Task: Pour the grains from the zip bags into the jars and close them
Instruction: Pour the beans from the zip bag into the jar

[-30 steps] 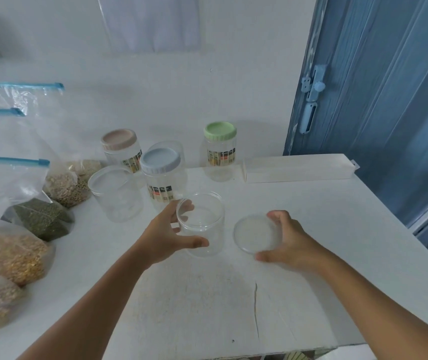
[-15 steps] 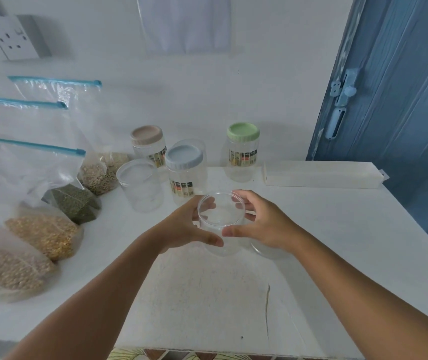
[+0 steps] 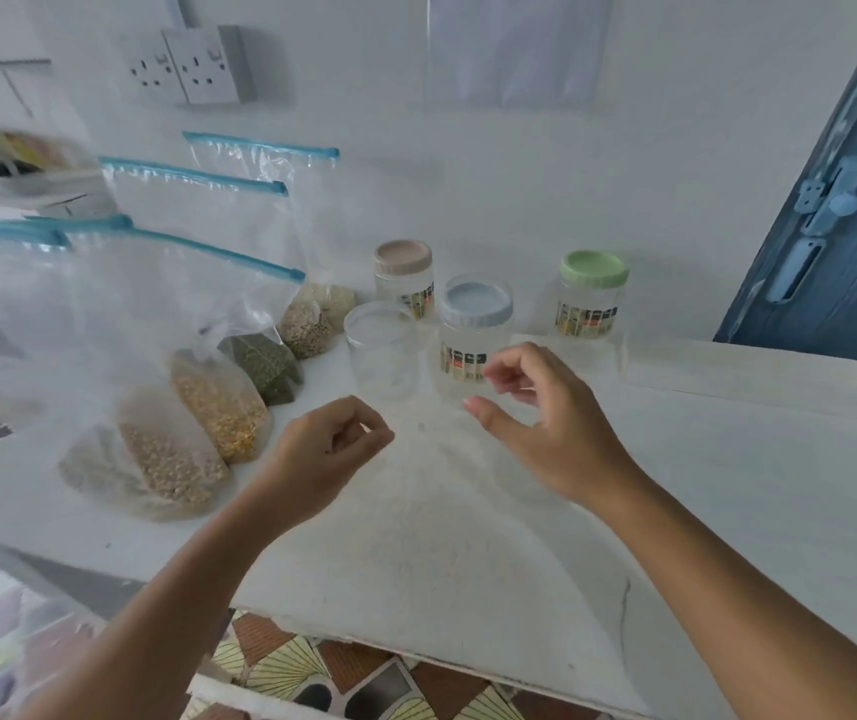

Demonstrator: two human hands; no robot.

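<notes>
Head view: left hand (image 3: 330, 441) and right hand (image 3: 546, 415) hover loosely curled, empty, just before jars (image 3: 476, 337).

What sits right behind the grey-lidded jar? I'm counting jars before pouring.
Behind the grey-lidded jar, the beige-lidded jar stands to its back left; its lower part is covered by the clear open jar. Directly behind it only bare wall shows.
</notes>
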